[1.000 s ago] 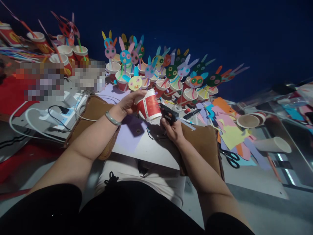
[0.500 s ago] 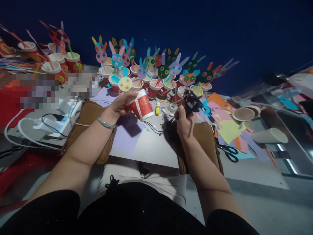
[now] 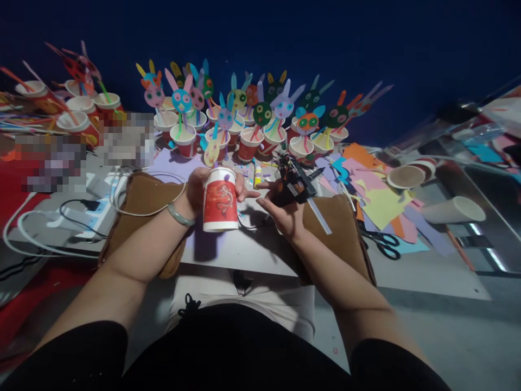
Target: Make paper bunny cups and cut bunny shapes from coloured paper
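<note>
A red and white paper cup [image 3: 220, 202] is gripped in my left hand [image 3: 199, 190], its white rim facing down toward me. A yellow rabbit-like paper figure [image 3: 211, 153] shows just beyond the cup's far end. My right hand [image 3: 285, 213] has its palm turned up and some fingers stretched toward the cup. Across that palm rests a black glue gun [image 3: 296, 182], with a whitish glue stick [image 3: 320, 215] poking out of its rear. Between the hands, farther back, stands a yellow glue tube [image 3: 258, 177].
Paper cups with animal figures [image 3: 251, 142] crowd the back. Brown pads [image 3: 142, 217] lie under both forearms. Black scissors [image 3: 385, 244] and coloured paper [image 3: 380, 209] are at right. A white power strip [image 3: 91, 214] with cables sits at left.
My left hand has turned the cup so its dragon print faces me. The glue gun has rotated in my right hand, whose palm now faces up with fingers extended.
</note>
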The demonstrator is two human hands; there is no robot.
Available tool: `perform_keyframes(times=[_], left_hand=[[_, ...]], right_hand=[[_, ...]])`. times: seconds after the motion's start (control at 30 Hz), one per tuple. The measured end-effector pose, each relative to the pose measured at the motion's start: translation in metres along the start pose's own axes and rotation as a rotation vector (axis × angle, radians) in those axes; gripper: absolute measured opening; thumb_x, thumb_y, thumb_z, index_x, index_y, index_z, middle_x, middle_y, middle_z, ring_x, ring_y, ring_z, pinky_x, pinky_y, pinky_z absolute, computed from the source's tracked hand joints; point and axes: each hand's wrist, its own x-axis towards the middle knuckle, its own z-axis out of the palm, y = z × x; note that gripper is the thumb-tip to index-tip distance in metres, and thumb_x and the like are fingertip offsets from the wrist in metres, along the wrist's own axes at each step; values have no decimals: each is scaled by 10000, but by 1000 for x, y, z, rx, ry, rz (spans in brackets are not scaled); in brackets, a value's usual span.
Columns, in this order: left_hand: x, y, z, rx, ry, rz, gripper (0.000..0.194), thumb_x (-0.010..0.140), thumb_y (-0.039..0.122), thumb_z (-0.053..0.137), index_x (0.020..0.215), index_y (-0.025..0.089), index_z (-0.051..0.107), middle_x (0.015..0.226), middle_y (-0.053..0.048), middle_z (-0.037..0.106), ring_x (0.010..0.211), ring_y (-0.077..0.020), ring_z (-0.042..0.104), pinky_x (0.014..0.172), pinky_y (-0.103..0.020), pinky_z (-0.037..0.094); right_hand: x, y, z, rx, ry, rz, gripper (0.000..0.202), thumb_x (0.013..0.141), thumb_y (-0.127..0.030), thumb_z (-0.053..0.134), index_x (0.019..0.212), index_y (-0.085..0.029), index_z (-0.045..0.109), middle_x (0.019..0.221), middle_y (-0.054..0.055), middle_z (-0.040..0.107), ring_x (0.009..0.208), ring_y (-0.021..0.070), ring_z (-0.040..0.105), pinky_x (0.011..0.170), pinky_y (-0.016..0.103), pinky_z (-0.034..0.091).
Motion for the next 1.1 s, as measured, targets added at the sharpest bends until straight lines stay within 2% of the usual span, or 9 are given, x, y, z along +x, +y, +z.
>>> perform_keyframes(times=[0.07, 0.2, 0.33, 0.47, 0.6, 0.7, 0.83, 0.9, 1.1], left_hand=[[2, -8, 1, -29, -48, -16, 555, 597, 771, 719, 681, 229, 637, 688, -82, 625, 1044, -392, 699, 1016, -605, 538], [5, -15, 1, -51, -117, -77, 520, 516, 692, 818, 649, 228, 625, 641, -67, 614, 1122, -424, 697, 967, -561, 569], [4, -14, -1, -69, -72, -65, 516, 544, 680, 821, 658, 222, 612, 631, -56, 608, 1093, -419, 711, 1015, -587, 550], [-1, -14, 0, -106, 27, -15, 585, 640, 791, 718, 688, 226, 579, 656, -36, 592, 961, -347, 728, 1102, -635, 488], [-7, -14, 5, -94, 115, 17, 699, 612, 924, 639, 645, 240, 502, 588, 7, 498, 757, -258, 686, 1101, -636, 498], [-8, -11, 8, -64, 104, 66, 717, 609, 951, 616, 622, 247, 479, 576, 13, 457, 698, -226, 641, 1079, -617, 522], [-6, -4, 9, 29, 67, 16, 697, 614, 944, 626, 620, 257, 513, 569, 5, 449, 693, -219, 616, 1032, -587, 559], [-5, -3, 10, 65, 86, -8, 704, 602, 952, 629, 600, 258, 507, 550, 9, 444, 657, -205, 598, 1015, -573, 573], [-1, 0, 15, 88, 89, -8, 711, 534, 939, 675, 593, 245, 533, 570, -8, 528, 652, -212, 621, 967, -559, 595]], right_hand=[[-4, -1, 3, 54, -45, 20, 476, 760, -646, 828, 1008, -260, 705, 694, -20, 621, 663, 182, 605, 708, 388, 592], [-8, -5, 8, 68, -32, -7, 533, 765, -735, 776, 956, -248, 676, 919, 64, 752, 734, 193, 651, 760, 420, 619], [-5, -11, -1, -51, 79, -84, 499, 810, -731, 741, 851, -239, 671, 849, 81, 755, 811, 236, 697, 866, 473, 618], [-1, -9, -20, -190, 246, -156, 326, 904, -574, 721, 939, -249, 713, 874, 30, 740, 862, 220, 710, 976, 454, 574], [1, -2, -24, -173, 289, -114, 295, 895, -520, 747, 1014, -255, 696, 834, -5, 692, 684, 173, 627, 805, 408, 586], [1, 0, -19, -63, 318, -114, 318, 898, -561, 735, 957, -256, 668, 860, 15, 690, 674, 177, 615, 737, 404, 582], [0, -2, -14, 7, 334, -66, 380, 890, -637, 715, 928, -268, 634, 596, -40, 562, 532, 161, 544, 626, 383, 552], [0, -4, -13, 51, 332, -50, 413, 863, -653, 737, 943, -263, 629, 560, -57, 544, 511, 148, 535, 626, 368, 553], [4, -5, -10, 264, 195, 18, 466, 737, -615, 855, 927, -238, 656, 886, 16, 749, 609, 126, 569, 565, 311, 520]])
